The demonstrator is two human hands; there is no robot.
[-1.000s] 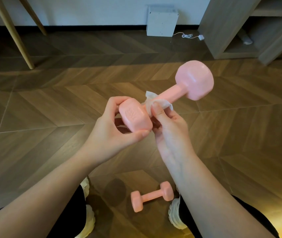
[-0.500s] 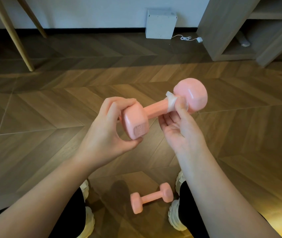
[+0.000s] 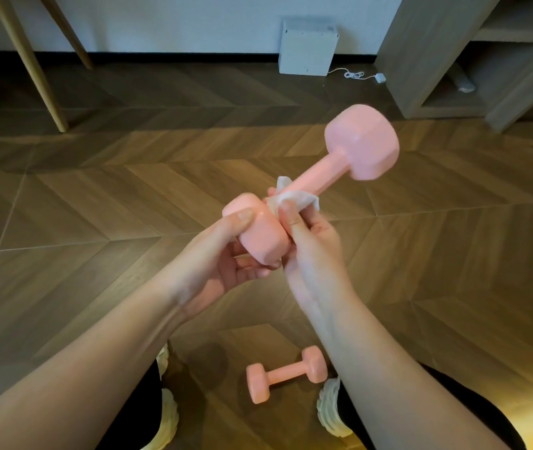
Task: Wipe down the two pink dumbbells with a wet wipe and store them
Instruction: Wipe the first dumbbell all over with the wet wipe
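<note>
I hold a pink dumbbell (image 3: 330,172) in the air, tilted, with its far head up and to the right. My left hand (image 3: 216,258) grips the near head from the left and below. My right hand (image 3: 310,251) pinches a white wet wipe (image 3: 294,198) around the handle, right next to the near head. A second pink dumbbell (image 3: 286,373) lies on the wooden floor between my feet, untouched.
A wooden shelf unit (image 3: 473,53) with open low compartments stands at the back right. A white box (image 3: 307,48) with a cable sits against the wall. Wooden furniture legs (image 3: 28,60) rise at the back left. My shoes (image 3: 331,407) flank the floor dumbbell.
My right hand slid the wipe back down the handle from the far head to the near head. The dumbbell's far end tilted up again.
</note>
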